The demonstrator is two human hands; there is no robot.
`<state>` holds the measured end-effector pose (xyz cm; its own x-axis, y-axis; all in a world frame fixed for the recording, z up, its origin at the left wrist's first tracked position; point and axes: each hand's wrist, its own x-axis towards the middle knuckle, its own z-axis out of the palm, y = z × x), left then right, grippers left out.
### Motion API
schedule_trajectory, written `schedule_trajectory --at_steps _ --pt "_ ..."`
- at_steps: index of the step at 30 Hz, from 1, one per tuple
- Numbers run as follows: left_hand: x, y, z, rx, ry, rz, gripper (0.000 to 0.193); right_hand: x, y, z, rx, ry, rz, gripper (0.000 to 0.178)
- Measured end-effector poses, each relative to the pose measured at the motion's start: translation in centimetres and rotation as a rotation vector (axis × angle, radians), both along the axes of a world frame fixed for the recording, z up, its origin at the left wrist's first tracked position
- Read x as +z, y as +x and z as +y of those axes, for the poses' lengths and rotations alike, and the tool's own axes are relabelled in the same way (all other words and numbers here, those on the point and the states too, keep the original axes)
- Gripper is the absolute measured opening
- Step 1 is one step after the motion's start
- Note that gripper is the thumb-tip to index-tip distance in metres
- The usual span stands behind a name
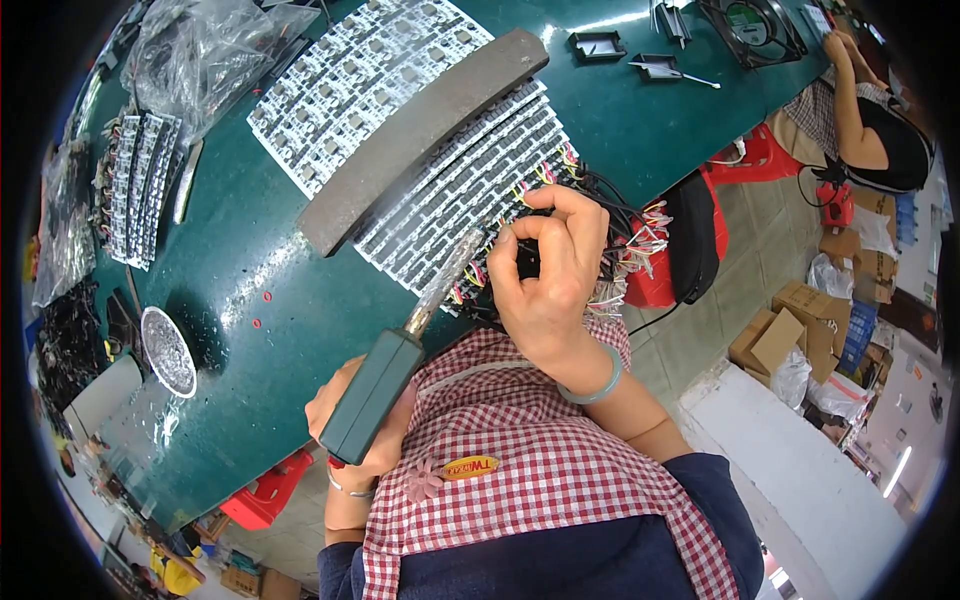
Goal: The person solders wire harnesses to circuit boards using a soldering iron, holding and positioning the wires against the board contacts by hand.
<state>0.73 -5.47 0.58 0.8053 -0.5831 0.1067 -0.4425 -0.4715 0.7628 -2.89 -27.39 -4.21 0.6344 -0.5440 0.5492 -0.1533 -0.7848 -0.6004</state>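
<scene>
My left hand (393, 437) is wrapped round the green handle of a soldering iron (372, 398). The iron's metal shaft slants up and to the right, its tip at the near edge of a panel of narrow white circuit boards (465, 175). My right hand (555, 275) pinches a thin wire beside that tip, thumb and fingertips together; the joint itself is too small to make out. Coloured wire ends line this edge of the panel, and bundled cables (645, 240) hang off the table to the right. A heavy curved grey bar (425, 135) lies across the boards.
On the green table (235, 330) are a silvery dish (170, 352), a stack of wired boards (145, 190) and clear plastic bags (200, 60). Small black cases (597, 46) and a fan (752, 32) lie at the far right. Another person (870, 130) sits beyond, near red stools (760, 160).
</scene>
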Motion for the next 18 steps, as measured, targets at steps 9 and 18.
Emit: schedule_trajectory --at_steps 9,18 --pt "0.13 0.27 -0.44 -0.015 -0.006 -0.016 0.026 0.02 -0.01 -0.09 0.000 0.016 -0.003 0.023" --pt "0.11 0.70 -1.01 -0.029 -0.038 -0.031 0.024 -0.03 0.12 -0.14 -0.008 0.027 -0.010 0.023"
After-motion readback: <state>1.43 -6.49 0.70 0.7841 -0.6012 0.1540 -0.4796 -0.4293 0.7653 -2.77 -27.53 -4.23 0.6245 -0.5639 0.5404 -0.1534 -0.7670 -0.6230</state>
